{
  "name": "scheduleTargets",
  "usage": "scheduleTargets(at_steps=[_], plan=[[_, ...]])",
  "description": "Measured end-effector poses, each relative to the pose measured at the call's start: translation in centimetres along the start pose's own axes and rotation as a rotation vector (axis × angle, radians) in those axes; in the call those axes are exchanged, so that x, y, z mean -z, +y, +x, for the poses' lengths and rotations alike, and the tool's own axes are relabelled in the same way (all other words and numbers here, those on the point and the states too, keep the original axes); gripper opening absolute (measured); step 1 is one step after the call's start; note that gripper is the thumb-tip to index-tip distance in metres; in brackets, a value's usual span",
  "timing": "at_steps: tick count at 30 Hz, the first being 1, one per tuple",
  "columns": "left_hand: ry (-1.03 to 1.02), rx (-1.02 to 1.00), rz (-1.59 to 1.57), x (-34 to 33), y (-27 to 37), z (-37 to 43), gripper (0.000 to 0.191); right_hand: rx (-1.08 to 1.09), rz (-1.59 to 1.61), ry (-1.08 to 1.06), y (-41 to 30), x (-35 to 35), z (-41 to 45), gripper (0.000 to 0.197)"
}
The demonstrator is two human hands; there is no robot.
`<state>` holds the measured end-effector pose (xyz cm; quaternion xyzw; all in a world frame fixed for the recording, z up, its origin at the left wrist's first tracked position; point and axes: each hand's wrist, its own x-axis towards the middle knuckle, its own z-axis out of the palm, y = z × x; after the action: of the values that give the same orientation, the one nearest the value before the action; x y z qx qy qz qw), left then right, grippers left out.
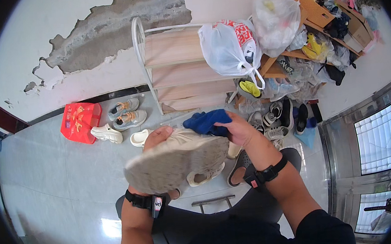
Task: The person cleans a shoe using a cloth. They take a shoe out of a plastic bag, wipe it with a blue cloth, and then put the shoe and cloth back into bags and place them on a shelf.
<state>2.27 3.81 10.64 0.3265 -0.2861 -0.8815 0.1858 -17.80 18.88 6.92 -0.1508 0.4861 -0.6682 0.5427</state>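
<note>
My left hand (157, 137) grips a cream-coloured shoe (174, 160), whose worn, greyish sole faces up towards me; the sole is slightly blurred. Most of the fingers of that hand are hidden behind the shoe. A blue cloth (206, 121) is held in my right hand (238, 128) against the far side of the shoe, close to its heel or toe end; which end cannot be told. Below the held shoe, another cream shoe (205, 175) lies on the floor between my feet. Part of a further pale shoe (233, 150) shows under my right hand.
A rack with wood-look shelves (175, 48) stands against the wall, a tied white plastic bag (227, 51) on its right side. Left of it are a red bag (81, 123), a white clog (107, 134) and grey sneakers (129, 119). Several shoes (276, 132) and piled bags lie at right.
</note>
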Motion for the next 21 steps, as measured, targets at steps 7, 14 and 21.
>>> scheduleTargets(at_steps=[7,14,21], plan=[[-0.094,-0.359,1.072,5.2,-5.1,7.6,0.029,0.531,-1.225,-0.226,2.6,-4.4,-0.7,0.029],[0.029,-0.436,1.218,5.7,-4.4,6.9,0.035,0.655,-1.503,-0.401,4.8,-7.5,-3.2,0.033],[-0.112,-0.336,1.033,3.5,-4.4,4.0,0.025,0.300,-1.096,0.203,4.2,-0.4,-0.3,0.037]])
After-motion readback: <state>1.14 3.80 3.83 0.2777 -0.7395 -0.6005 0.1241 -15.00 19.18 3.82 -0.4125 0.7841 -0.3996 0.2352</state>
